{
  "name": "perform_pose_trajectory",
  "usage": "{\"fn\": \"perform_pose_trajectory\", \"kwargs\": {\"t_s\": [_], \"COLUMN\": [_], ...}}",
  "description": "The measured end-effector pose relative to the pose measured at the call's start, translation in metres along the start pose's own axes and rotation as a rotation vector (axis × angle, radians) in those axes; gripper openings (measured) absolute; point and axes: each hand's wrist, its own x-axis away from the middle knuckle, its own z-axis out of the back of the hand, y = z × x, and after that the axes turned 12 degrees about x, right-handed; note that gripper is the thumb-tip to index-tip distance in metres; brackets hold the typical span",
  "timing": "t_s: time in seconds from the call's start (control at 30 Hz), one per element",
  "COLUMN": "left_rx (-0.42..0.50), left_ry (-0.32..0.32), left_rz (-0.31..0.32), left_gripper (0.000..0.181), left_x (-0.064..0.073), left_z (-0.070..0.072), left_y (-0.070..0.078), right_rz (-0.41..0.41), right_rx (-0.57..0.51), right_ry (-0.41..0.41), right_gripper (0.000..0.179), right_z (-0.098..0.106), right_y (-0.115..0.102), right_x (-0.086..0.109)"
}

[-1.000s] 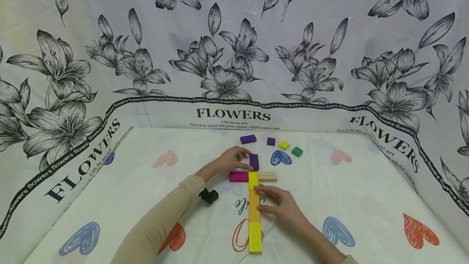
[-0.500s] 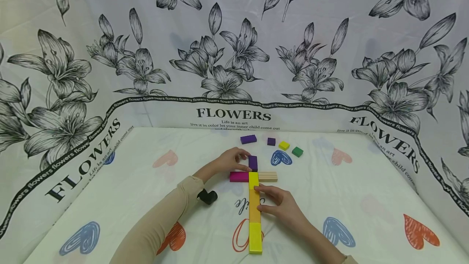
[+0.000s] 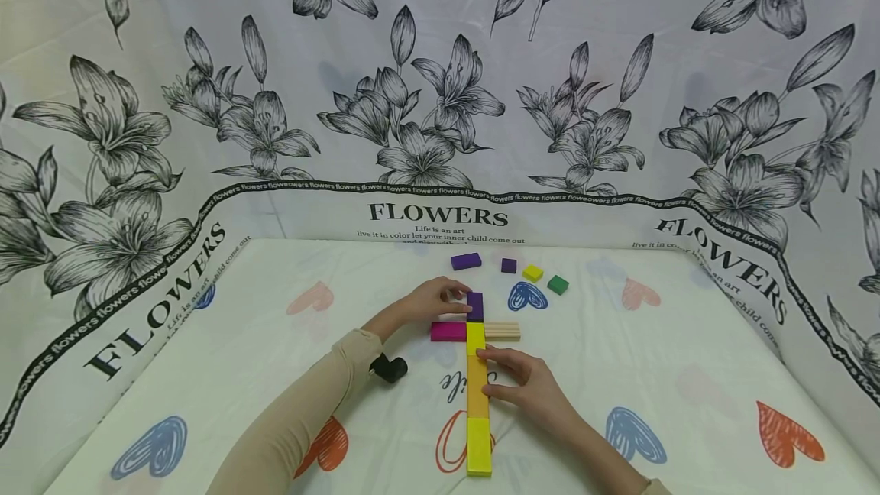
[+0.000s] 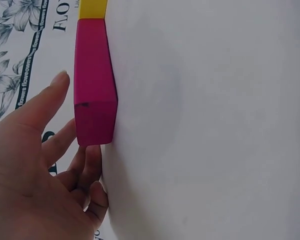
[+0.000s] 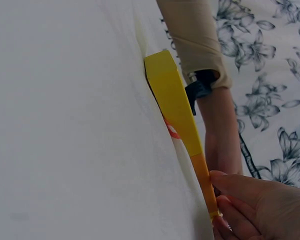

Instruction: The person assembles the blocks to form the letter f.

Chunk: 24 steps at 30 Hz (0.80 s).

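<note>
A column of blocks lies on the cloth: a yellow block point(image 3: 479, 445) nearest, an orange block point(image 3: 477, 386), a shorter yellow block point(image 3: 476, 338), and a purple block point(image 3: 475, 307) at the far end. My left hand point(image 3: 435, 299) touches the purple block's left side with thumb and index fingertips; the left wrist view hides that contact. Beside the shorter yellow block lie a magenta block point(image 3: 448, 331) on the left and a ridged natural-wood block point(image 3: 503, 331) on the right. My right hand point(image 3: 531, 380) rests its thumb and fingertips along the column's right side.
Loose behind the column are another purple block point(image 3: 466, 260), a small dark purple block point(image 3: 509, 266), a small yellow block point(image 3: 532, 273) and a green block point(image 3: 558, 284). A flower-printed curtain point(image 3: 440, 98) rises behind the heart-printed cloth.
The purple block has come slightly nearer and in line with the column, meeting the shorter yellow block. My left thumb has shifted up along its side. The right hand has stayed in place.
</note>
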Motion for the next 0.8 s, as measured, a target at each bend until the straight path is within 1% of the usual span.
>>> {"fn": "perform_pose_trajectory", "kwargs": {"t_s": [0.17,0.5,0.8], "left_rx": [0.0,-0.006,0.006], "left_ry": [0.006,0.023,0.022], "left_rz": [-0.018,-0.005,-0.005], "left_gripper": [0.046,0.044,0.043], "left_x": [-0.0007,0.0013,0.0018], "left_z": [-0.0013,-0.0026,-0.0022], "left_y": [0.0014,0.0077,0.0058], "right_rz": [-0.004,-0.001,0.003], "right_rx": [0.0,0.004,-0.004], "right_ry": [-0.001,-0.007,-0.012], "right_gripper": [0.047,0.047,0.047], "right_z": [0.0001,0.0007,0.0009], "right_y": [0.0007,0.0042,0.0037], "right_x": [-0.0001,-0.0015,-0.0013]}}
